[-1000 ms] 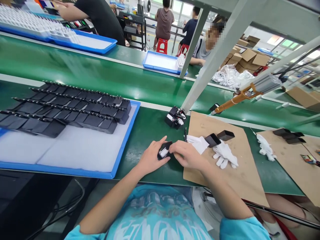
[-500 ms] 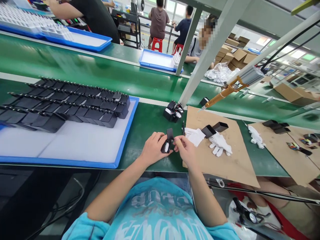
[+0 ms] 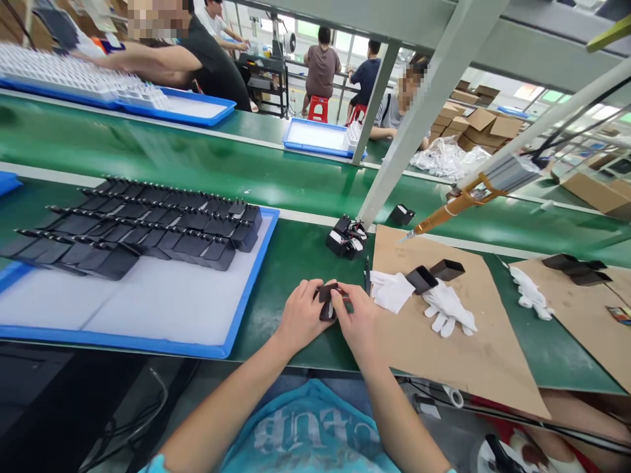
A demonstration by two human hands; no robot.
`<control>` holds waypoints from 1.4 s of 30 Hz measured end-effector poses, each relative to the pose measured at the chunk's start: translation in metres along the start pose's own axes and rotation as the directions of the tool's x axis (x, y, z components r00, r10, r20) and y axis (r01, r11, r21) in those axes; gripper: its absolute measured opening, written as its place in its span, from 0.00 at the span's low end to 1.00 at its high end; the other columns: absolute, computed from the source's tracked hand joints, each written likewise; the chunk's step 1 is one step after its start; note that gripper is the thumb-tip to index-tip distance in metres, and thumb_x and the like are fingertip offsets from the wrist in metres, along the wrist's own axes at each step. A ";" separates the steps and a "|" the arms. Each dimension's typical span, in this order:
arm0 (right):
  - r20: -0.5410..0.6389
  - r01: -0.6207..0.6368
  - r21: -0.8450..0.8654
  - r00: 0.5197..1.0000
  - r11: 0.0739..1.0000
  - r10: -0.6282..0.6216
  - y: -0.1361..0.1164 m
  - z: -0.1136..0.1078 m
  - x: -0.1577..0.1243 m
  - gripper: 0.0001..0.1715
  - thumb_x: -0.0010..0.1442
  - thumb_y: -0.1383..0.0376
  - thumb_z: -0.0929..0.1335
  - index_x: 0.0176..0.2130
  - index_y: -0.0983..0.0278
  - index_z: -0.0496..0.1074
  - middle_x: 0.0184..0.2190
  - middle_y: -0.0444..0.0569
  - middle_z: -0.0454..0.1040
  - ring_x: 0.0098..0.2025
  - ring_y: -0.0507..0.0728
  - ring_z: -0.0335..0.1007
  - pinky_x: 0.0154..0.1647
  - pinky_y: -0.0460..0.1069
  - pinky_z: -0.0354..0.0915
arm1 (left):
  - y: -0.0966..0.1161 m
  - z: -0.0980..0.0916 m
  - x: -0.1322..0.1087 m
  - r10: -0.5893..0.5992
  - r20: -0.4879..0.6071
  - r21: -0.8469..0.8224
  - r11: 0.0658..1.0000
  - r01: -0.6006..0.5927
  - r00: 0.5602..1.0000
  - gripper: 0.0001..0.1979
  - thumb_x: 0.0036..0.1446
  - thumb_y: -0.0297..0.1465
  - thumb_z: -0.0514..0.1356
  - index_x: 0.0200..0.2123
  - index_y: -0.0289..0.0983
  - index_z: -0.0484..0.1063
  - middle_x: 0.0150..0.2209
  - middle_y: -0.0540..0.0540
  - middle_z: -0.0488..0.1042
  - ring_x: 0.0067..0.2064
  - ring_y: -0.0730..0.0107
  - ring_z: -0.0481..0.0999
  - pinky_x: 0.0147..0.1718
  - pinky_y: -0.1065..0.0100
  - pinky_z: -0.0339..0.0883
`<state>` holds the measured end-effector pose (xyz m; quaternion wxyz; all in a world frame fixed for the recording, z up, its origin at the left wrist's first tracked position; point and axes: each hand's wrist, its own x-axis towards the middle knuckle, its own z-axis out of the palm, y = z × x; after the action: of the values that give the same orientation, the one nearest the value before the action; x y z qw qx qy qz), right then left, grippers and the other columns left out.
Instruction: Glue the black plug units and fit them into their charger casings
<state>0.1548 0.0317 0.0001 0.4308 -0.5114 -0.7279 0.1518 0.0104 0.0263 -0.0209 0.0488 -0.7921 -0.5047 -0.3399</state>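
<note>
Between my two hands, low over the green bench, is a small black plastic housing (image 3: 327,311) with a flat black cover piece (image 3: 327,292) at its top. My left hand (image 3: 302,314) is closed around the housing's left side. With thumb and fingers, my right hand (image 3: 353,315) grips the cover piece from the right; its inner fingertips are partly hidden. Beyond my hands sits a cluster of black housings (image 3: 345,238) with white parts and wires. To the left, a blue-rimmed tray (image 3: 249,289) carries rows of black adapter-like units (image 3: 162,217).
Brown cardboard (image 3: 473,355) at right bears white gloves (image 3: 448,309) and black sleeves (image 3: 422,279). An orange-bodied tool (image 3: 444,209) hangs over it. A slanted metal post (image 3: 394,157) rises behind the cluster. Several people sit at benches beyond, near another blue tray (image 3: 315,136).
The black cover piece, upright before, now lies lower and tilted over the housing. My right hand has moved in against it. The whole view has shifted slightly.
</note>
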 end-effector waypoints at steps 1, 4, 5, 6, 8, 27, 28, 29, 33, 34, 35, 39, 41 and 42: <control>-0.001 0.028 0.002 1.000 1.000 -0.028 0.000 0.000 0.001 0.12 0.66 0.62 0.63 0.44 0.62 0.74 0.38 0.52 0.79 0.39 0.56 0.76 0.41 0.51 0.74 | 0.000 0.000 0.000 -0.020 0.005 -0.018 1.000 0.020 1.000 0.29 0.54 0.36 0.64 0.58 0.34 0.65 0.43 0.40 0.70 0.40 0.59 0.68 0.38 0.61 0.69; 0.075 0.064 0.089 0.995 0.994 -0.071 0.001 -0.010 0.004 0.13 0.66 0.66 0.63 0.47 0.60 0.74 0.42 0.52 0.80 0.44 0.56 0.77 0.45 0.52 0.74 | 0.001 -0.004 -0.001 -0.074 0.017 -0.121 0.990 0.076 0.997 0.33 0.54 0.37 0.64 0.62 0.38 0.61 0.45 0.41 0.70 0.43 0.59 0.69 0.42 0.60 0.69; 0.110 0.079 0.126 0.990 0.989 -0.093 0.002 -0.017 0.007 0.13 0.66 0.67 0.63 0.48 0.59 0.73 0.42 0.52 0.79 0.44 0.56 0.77 0.45 0.51 0.75 | 0.002 -0.005 -0.001 -0.082 0.023 -0.160 0.983 0.085 0.996 0.34 0.54 0.38 0.64 0.63 0.39 0.59 0.45 0.41 0.70 0.44 0.60 0.70 0.43 0.60 0.69; 0.151 0.097 0.149 0.981 0.984 -0.119 0.004 -0.023 0.009 0.14 0.66 0.67 0.63 0.49 0.59 0.73 0.42 0.51 0.79 0.44 0.56 0.77 0.45 0.51 0.75 | 0.002 -0.007 -0.001 -0.084 0.032 -0.192 0.977 0.089 0.996 0.36 0.54 0.38 0.65 0.63 0.40 0.58 0.45 0.41 0.70 0.44 0.60 0.70 0.44 0.60 0.69; 0.243 0.172 0.140 0.949 0.975 -0.202 0.007 -0.036 0.014 0.15 0.66 0.67 0.63 0.51 0.58 0.73 0.42 0.51 0.79 0.43 0.56 0.78 0.43 0.51 0.75 | 0.003 -0.009 -0.001 -0.070 0.060 -0.225 0.971 0.082 0.996 0.39 0.52 0.39 0.66 0.65 0.41 0.56 0.44 0.42 0.70 0.43 0.60 0.70 0.43 0.60 0.69; 0.181 0.146 0.151 0.968 0.978 -0.173 0.011 -0.011 0.002 0.07 0.64 0.65 0.65 0.37 0.58 0.74 0.36 0.51 0.76 0.36 0.55 0.75 0.34 0.50 0.75 | 0.004 -0.017 0.002 -0.065 0.091 -0.259 0.962 0.087 0.994 0.36 0.53 0.36 0.65 0.64 0.40 0.57 0.44 0.42 0.70 0.41 0.61 0.72 0.40 0.61 0.71; 0.199 0.112 0.171 0.969 0.979 -0.146 0.010 -0.011 0.003 0.07 0.64 0.65 0.65 0.38 0.58 0.74 0.36 0.51 0.77 0.37 0.55 0.75 0.35 0.50 0.75 | 0.004 -0.018 0.002 -0.057 0.074 -0.265 0.961 0.075 0.996 0.36 0.53 0.37 0.65 0.63 0.40 0.57 0.43 0.42 0.70 0.41 0.61 0.72 0.40 0.61 0.71; 0.225 0.055 0.207 0.969 0.977 -0.103 0.009 -0.012 0.004 0.06 0.63 0.64 0.66 0.39 0.58 0.74 0.37 0.51 0.77 0.38 0.56 0.76 0.35 0.50 0.76 | 0.003 -0.019 0.002 -0.049 0.052 -0.271 0.961 0.061 0.997 0.37 0.52 0.37 0.66 0.63 0.40 0.57 0.43 0.42 0.71 0.41 0.61 0.73 0.40 0.61 0.72; 0.431 -0.248 0.348 0.899 0.904 0.080 0.001 -0.017 0.011 0.13 0.61 0.60 0.68 0.46 0.58 0.72 0.40 0.48 0.78 0.38 0.54 0.78 0.33 0.47 0.77 | 0.002 -0.022 0.001 -0.017 -0.026 -0.295 0.956 0.009 1.000 0.40 0.51 0.39 0.67 0.64 0.40 0.56 0.43 0.41 0.71 0.41 0.61 0.74 0.40 0.61 0.72; 0.472 -0.292 0.350 0.876 0.890 0.102 -0.001 -0.018 0.012 0.13 0.61 0.60 0.68 0.46 0.58 0.72 0.40 0.47 0.79 0.35 0.53 0.78 0.32 0.46 0.76 | 0.002 -0.022 0.000 -0.010 -0.036 -0.299 0.954 -0.001 0.999 0.40 0.51 0.39 0.67 0.64 0.40 0.56 0.43 0.41 0.72 0.41 0.61 0.74 0.40 0.60 0.72; 0.491 -0.309 0.340 0.864 0.888 0.113 -0.003 -0.018 0.013 0.12 0.62 0.60 0.67 0.46 0.58 0.73 0.39 0.46 0.79 0.34 0.52 0.78 0.31 0.46 0.76 | 0.002 -0.022 -0.001 -0.006 -0.041 -0.304 0.953 -0.006 0.999 0.39 0.52 0.39 0.67 0.64 0.40 0.56 0.43 0.41 0.72 0.41 0.61 0.75 0.40 0.61 0.72; 0.422 -0.202 0.248 0.903 0.948 0.082 -0.007 -0.013 0.015 0.10 0.63 0.59 0.66 0.43 0.59 0.73 0.38 0.47 0.80 0.35 0.54 0.78 0.35 0.48 0.74 | -0.003 -0.022 -0.002 -0.049 -0.028 -0.325 0.945 0.037 0.998 0.36 0.53 0.38 0.66 0.62 0.40 0.57 0.43 0.42 0.72 0.41 0.62 0.75 0.39 0.61 0.72; 0.384 -0.130 0.201 0.922 0.971 0.044 -0.007 -0.008 0.016 0.11 0.64 0.58 0.65 0.41 0.60 0.74 0.37 0.49 0.81 0.35 0.55 0.78 0.38 0.50 0.74 | -0.007 -0.022 -0.002 -0.085 -0.059 -0.340 0.939 0.060 0.995 0.34 0.53 0.40 0.66 0.59 0.39 0.57 0.43 0.42 0.73 0.41 0.62 0.75 0.38 0.62 0.73; 0.372 -0.109 0.189 0.928 0.976 0.032 -0.007 -0.005 0.017 0.11 0.64 0.57 0.65 0.41 0.60 0.74 0.36 0.49 0.81 0.35 0.55 0.78 0.38 0.50 0.74 | -0.009 -0.022 -0.003 -0.090 -0.082 -0.345 0.937 0.056 0.993 0.32 0.53 0.40 0.66 0.57 0.39 0.58 0.44 0.41 0.73 0.41 0.61 0.75 0.38 0.61 0.73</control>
<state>0.1526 0.0422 0.0159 0.3320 -0.4527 -0.7569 0.3347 -0.0088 0.0189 -0.0080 -0.0778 -0.7518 -0.4642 -0.4619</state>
